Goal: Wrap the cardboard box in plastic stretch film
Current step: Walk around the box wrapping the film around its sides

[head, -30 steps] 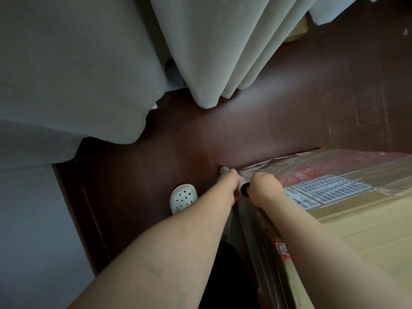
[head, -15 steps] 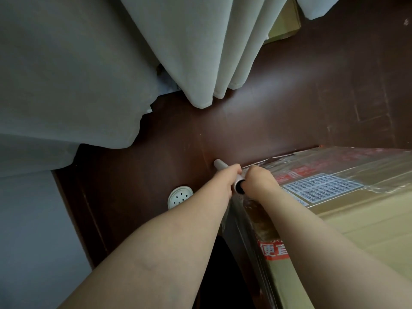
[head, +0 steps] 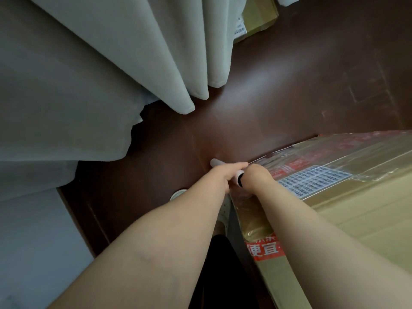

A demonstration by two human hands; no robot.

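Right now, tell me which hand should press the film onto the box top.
Right, probably. The right hand sits at the cardboard box corner, its forearm over the top; the left hand grips the film roll out over the floor.

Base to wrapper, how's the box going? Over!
Left hand and right hand both hold the film roll at the corner of the cardboard box. Stretch film covers its top. Curtain hangs nearby, clear of the hands.

Big brown cardboard box (head: 356,219) stood on the floor, with red printed tape and a white barcode label on top. Clear stretch film (head: 356,148) covered its far top end. White-cored film roll (head: 215,162) sat tilted at the box's far-left corner.
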